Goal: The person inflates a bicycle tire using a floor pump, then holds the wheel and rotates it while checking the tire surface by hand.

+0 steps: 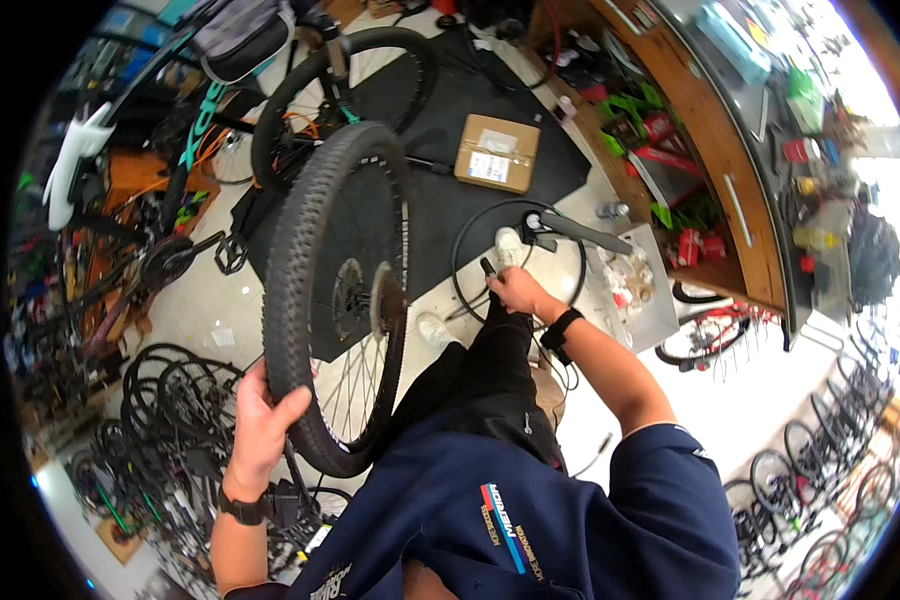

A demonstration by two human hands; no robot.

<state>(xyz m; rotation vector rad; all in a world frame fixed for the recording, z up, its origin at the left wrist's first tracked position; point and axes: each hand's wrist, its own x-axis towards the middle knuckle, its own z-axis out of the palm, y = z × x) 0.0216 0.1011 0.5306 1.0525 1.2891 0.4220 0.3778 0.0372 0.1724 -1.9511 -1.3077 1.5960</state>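
My left hand (261, 425) is closed on the knobbly black tyre of a bicycle wheel (288, 290), at its lower left side. The wheel stands upright and tilted in front of me, with its spokes, hub and a disc rotor (348, 298) showing. My right hand (518, 292) is closed by my right knee around a short black piece, apparently a hose end (487, 267); its tip sticks out past the fingers. Just beyond that hand, a thin black hose (456, 262) loops over the floor beside a grey-black cylindrical tool (585, 232), which looks like a floor pump.
A taped cardboard box (498, 153) lies on the black mat (435, 205). Bicycles stand at the far left, one with a turquoise frame (202, 125). Tyres and parts (175, 390) pile up at lower left. A grey bin (650, 318) and a wooden workbench (725, 150) are right.
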